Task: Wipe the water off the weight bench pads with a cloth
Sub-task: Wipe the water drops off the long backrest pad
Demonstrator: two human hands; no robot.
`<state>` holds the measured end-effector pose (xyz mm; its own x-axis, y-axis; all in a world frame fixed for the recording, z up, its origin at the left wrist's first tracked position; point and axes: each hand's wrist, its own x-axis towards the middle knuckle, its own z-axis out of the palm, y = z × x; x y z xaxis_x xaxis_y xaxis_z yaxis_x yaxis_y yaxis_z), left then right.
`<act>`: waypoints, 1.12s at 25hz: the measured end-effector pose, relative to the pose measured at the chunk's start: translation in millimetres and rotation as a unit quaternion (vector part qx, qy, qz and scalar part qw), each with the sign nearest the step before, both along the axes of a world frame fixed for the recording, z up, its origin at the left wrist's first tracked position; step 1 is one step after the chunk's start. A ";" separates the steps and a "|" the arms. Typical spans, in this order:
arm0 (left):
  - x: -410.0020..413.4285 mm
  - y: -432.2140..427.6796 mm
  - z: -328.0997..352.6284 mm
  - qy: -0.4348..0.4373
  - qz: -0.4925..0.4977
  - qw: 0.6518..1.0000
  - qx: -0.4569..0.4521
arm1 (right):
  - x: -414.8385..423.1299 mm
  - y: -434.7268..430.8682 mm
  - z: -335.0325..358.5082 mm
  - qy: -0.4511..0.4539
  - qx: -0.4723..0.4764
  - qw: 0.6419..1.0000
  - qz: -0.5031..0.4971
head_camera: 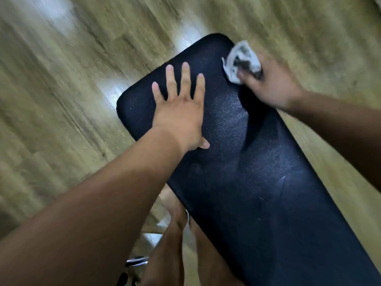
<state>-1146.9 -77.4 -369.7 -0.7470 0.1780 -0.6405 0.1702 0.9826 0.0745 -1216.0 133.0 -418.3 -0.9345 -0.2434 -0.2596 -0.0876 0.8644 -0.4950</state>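
Left hand flat, fingers spread, palm down on far end of black bench pad. Right hand closed around crumpled white cloth at pad's far right edge. Wooden floor all around, blurred. Bare legs near, left of pad.

Motion-blurred right hand, cloth, floor

No readable text, label, brand or number shows on anything here; the view is motion-blurred.
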 end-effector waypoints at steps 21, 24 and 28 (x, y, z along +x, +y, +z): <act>-15.4 21.1 -17.1 -0.034 -0.003 0.999 -0.030 | 91.9 23.3 12.9 -0.105 0.050 0.983 -0.139; -16.0 21.9 -16.2 -0.039 -0.005 0.999 -0.018 | 205.6 91.4 40.9 -0.209 0.111 0.952 -0.196; -17.9 23.6 -16.6 -0.038 -0.001 0.999 -0.015 | 160.2 52.2 26.0 -0.137 0.110 0.961 -0.214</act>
